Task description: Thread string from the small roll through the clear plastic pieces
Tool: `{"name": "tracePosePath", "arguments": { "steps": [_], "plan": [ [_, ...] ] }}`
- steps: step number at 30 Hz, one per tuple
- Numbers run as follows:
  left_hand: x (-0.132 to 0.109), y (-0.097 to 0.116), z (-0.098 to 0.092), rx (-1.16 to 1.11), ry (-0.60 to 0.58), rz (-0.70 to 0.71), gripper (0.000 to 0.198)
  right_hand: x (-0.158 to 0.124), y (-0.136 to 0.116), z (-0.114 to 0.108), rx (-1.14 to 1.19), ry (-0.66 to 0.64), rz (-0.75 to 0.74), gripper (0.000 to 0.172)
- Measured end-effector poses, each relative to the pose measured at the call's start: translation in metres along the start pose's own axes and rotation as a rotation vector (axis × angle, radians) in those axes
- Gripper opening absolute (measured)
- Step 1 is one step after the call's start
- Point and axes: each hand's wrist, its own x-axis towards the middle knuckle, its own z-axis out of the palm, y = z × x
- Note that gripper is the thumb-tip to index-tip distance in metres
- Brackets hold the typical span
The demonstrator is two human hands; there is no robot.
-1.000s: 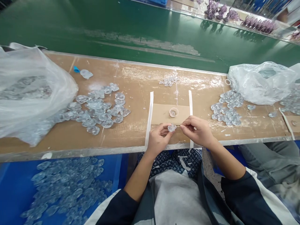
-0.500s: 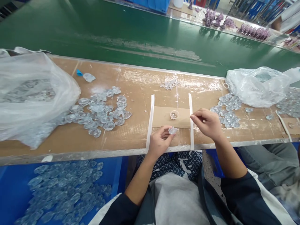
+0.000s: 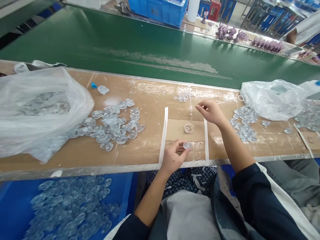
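Green conveyor belt [image 3: 125, 43] (scuffed), blue crate [image 3: 158, 10] beyond.

Navy sleeves [image 3: 260, 200], white stripe [image 3: 280, 196]; patterned trousers [image 3: 185, 180], probably.

**Fig. 1.** Right hand [image 3: 208, 111] parted from the clear moulded piece [image 3: 187, 145]; head view raised.

One second earlier, the right hand's fingers met the piece; the hand now hangs well apart from it, above the far edge of the cardboard strip [image 3: 185, 130]. The left hand [image 3: 175, 156] alone grips the piece. With the view tilted higher, more of the blue plastic crate [image 3: 157, 10] shows across the conveyor.
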Motion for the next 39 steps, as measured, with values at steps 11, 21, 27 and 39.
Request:
{"name": "tracePosePath", "arguments": {
  "steps": [11, 21, 27, 39],
  "plan": [
    [-0.001, -0.005, -0.001, 0.075, -0.014, 0.026, 0.019, 0.103, -0.016, 0.05, -0.468, -0.26, -0.048, 0.03],
    [-0.001, 0.0, -0.003, 0.056, -0.038, 0.012, 0.018, 0.105, -0.026, 0.047, -0.484, -0.363, -0.186, 0.022],
    [-0.001, -0.004, 0.0, 0.006, 0.084, 0.023, 0.021, 0.051, -0.04, 0.017, 0.044, -0.207, -0.2, 0.012],
    [-0.004, -0.001, 0.006, 0.409, 0.09, 0.308, 0.016, -0.078, -0.046, -0.013, -0.021, -0.526, -0.241, 0.009]
  ]
}}
